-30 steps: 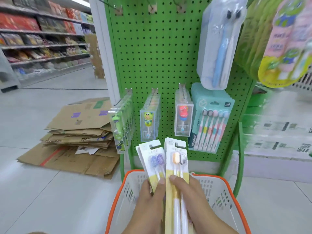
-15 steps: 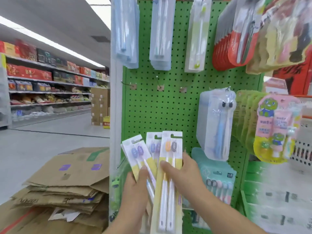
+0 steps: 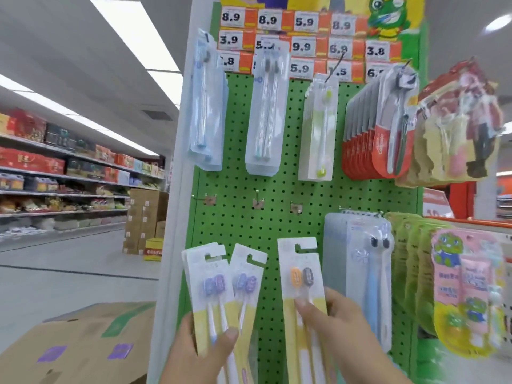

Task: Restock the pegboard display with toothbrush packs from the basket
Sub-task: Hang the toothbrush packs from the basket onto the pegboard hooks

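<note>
**Both hands full at the pegboard**

My left hand (image 3: 205, 347) pinches two purple toothbrush packs (image 3: 221, 289) at lower centre. My right hand (image 3: 332, 320) pinches the orange-and-grey pack (image 3: 302, 275) just right of them, all in front of the green pegboard (image 3: 277, 189), below three bare hooks (image 3: 257, 202).

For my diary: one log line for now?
left hand: holds purple packs | right hand: holds orange pack | hooks: bare

left grip (image 3: 205, 345) fanned packs (image 3: 221, 289), right grip (image 3: 332, 320) one pack (image 3: 302, 278)
</note>
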